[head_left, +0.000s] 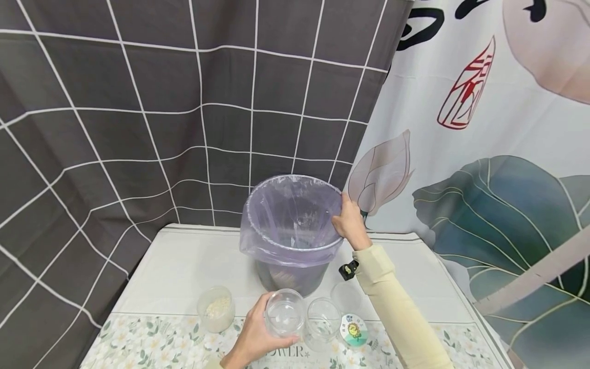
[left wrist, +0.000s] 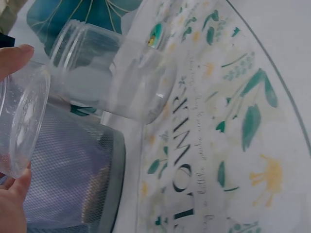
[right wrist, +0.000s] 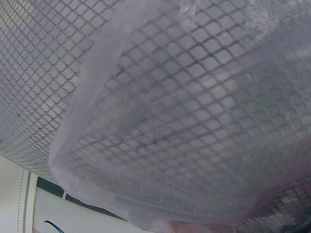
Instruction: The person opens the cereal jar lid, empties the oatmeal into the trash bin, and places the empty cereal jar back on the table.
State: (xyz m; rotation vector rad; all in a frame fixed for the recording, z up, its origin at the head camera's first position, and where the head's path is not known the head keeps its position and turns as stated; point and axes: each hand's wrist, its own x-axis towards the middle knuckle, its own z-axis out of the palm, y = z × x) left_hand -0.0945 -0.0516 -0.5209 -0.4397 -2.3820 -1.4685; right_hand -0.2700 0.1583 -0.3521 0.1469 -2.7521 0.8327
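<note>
My left hand (head_left: 255,332) grips a clear plastic jar (head_left: 285,313) just in front of the bin. The left wrist view shows fingers and thumb around the jar (left wrist: 30,119). At the far right of the rim, my right hand (head_left: 351,223) holds the edge of a mesh trash bin (head_left: 288,277), thumb over the top. A thin purple bag (head_left: 295,210) lines the bin and folds down outside it. In the right wrist view the bag (right wrist: 112,194) hangs over the mesh (right wrist: 43,82), hiding most of the right hand.
A second clear jar (head_left: 322,323) stands right of the held one. Beside it lie a round lid with a cartoon flower (head_left: 354,330) and a translucent disc (head_left: 345,296). A jar of pale grains (head_left: 216,310) stands at left. A dark tiled-pattern curtain (head_left: 221,128) hangs behind.
</note>
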